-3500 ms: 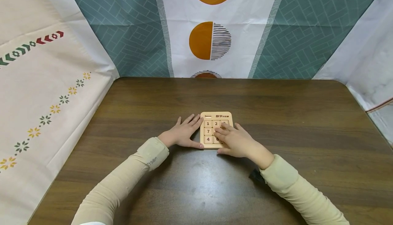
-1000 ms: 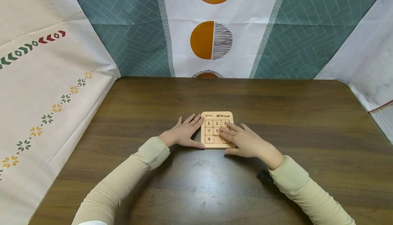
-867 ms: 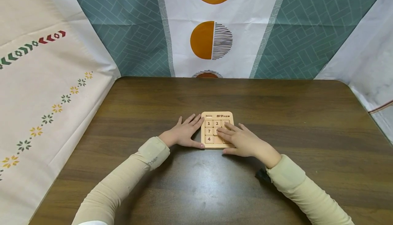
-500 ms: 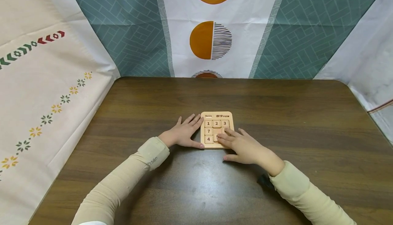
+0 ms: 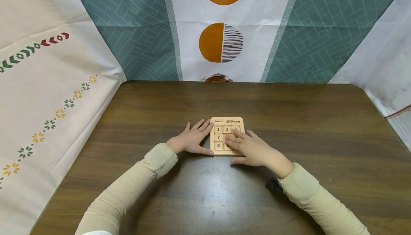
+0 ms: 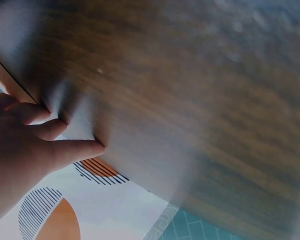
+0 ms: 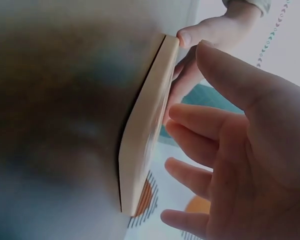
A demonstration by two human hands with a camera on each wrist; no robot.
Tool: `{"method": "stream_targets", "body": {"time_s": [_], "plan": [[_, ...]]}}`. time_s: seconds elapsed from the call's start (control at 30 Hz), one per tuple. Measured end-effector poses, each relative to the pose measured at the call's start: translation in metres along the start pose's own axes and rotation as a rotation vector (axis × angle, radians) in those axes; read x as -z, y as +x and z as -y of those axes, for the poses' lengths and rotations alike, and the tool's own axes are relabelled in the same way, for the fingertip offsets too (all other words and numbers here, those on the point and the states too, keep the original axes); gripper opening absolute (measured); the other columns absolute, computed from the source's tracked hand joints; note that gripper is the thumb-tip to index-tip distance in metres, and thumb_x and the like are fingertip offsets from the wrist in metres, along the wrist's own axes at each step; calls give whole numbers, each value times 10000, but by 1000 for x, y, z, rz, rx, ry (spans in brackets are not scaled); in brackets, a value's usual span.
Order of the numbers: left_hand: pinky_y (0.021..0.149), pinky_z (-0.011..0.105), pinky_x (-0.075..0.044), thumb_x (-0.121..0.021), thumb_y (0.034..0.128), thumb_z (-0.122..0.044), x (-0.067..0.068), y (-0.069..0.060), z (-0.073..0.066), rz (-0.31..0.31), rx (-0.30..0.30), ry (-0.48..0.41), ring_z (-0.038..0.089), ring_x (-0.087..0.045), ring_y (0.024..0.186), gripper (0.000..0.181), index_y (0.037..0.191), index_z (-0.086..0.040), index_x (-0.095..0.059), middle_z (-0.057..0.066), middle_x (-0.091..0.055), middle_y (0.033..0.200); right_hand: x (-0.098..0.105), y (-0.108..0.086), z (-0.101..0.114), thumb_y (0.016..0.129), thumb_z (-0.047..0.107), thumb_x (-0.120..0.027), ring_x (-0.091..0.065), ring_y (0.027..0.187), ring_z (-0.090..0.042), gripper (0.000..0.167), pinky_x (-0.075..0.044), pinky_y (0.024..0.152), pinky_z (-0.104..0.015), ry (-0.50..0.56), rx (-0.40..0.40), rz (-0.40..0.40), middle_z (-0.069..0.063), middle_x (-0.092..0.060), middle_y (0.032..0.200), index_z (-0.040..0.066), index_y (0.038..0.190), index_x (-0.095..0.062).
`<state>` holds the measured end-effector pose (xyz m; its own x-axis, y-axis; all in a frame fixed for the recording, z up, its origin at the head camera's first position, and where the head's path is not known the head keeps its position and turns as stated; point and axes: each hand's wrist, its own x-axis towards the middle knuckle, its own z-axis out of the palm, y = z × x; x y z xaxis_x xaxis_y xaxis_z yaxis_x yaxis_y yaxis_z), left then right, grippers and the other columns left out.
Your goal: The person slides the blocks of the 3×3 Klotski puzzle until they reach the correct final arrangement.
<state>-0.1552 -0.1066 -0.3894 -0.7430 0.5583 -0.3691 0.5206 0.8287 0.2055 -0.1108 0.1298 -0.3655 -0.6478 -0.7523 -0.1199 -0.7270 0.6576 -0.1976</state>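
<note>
A square wooden number board (image 5: 212,149) lies flat on the table, its tiles 1, 2, 3 across the top row. Tile 7 (image 5: 218,137) and tile 4 (image 5: 218,145) stand in the left column. The left hand (image 5: 192,139) is spread flat, fingertips and thumb against the board's left edge. Over the right part of the board, the right hand (image 5: 252,151) holds its fingers extended, covering the centre and part of the lower tiles; its thumb is off the near edge. In the right wrist view, the right hand (image 7: 240,145) is beside the board's pale side (image 7: 147,125).
A brown wooden table (image 5: 160,99) surrounds the board. Behind it hangs a teal and white cloth (image 5: 189,10) with orange circles. A cream cloth with flower prints (image 5: 38,96) hangs at the left, and a whitish cloth (image 5: 385,56) at the right.
Tile 5 has moved from the centre cell down to the bottom middle cell. The right hand has shifted slightly over the board, while the left hand has stayed at its edge.
</note>
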Motion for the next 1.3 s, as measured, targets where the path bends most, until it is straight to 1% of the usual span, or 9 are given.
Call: {"method": "stream_targets", "body": {"time_s": [0.17,0.3,0.43,0.6,0.83,0.97,1.2,1.3], "plan": [[1011,617,-56,-505,745,-714,0,0,-1,-3,-3,0,257,30,1380,1052,1478,-143,-12,77,3,1521,-1,15,0,850,477,-574,-231,1335,-316,671,-200,979,-616,1,0,23,-49,-366,1427,85,1373,-425],[1012,615,-56,-504,746,-715,0,1,-1,-6,-4,4,256,32,1380,1051,1478,-144,-12,75,5,1521,-2,19,-2,848,505,-560,-220,1341,-305,684,-192,985,-611,-1,-13,52,-34,-351,1437,103,1382,-415],[1011,617,-61,-508,747,-711,1,2,0,-8,-2,10,254,28,1380,1050,1478,-143,-13,75,5,1520,0,15,-6,834,515,-574,-231,1338,-297,688,-192,988,-605,0,-31,53,-24,-367,1427,119,1377,-427],[1009,620,-68,-506,747,-712,0,2,0,-14,-6,18,256,21,1380,1049,1478,-143,-14,78,0,1521,2,7,-12,828,497,-593,-250,1329,-314,679,-187,983,-617,13,-37,46,-45,-395,1409,111,1365,-445],[1013,615,-55,-505,750,-710,0,2,0,-3,-3,13,245,36,1380,1041,1478,-153,-11,68,5,1521,2,2,-15,823,504,-593,-247,1330,-312,687,-188,982,-618,17,-42,43,-65,-401,1403,100,1359,-451],[1013,614,-57,-507,749,-710,0,1,0,-2,-3,9,246,32,1381,1043,1478,-151,-13,68,2,1521,2,2,-11,827,494,-594,-238,1335,-306,686,-176,990,-611,25,-25,44,-52,-389,1412,106,1370,-436],[1007,624,-61,-509,753,-704,-1,1,1,-6,-10,-1,258,28,1380,1044,1479,-139,-16,78,-4,1522,-2,5,7,831,510,-578,-212,1345,-301,688,-177,995,-605,9,60,65,-26,-368,1427,127,1381,-423],[1007,622,-59,-510,752,-704,-1,1,1,-7,-10,-2,258,27,1380,1044,1479,-139,-17,77,-4,1522,-5,8,9,832,508,-577,-220,1343,-299,682,-181,997,-600,-6,74,71,-20,-377,1422,127,1379,-428]]}}
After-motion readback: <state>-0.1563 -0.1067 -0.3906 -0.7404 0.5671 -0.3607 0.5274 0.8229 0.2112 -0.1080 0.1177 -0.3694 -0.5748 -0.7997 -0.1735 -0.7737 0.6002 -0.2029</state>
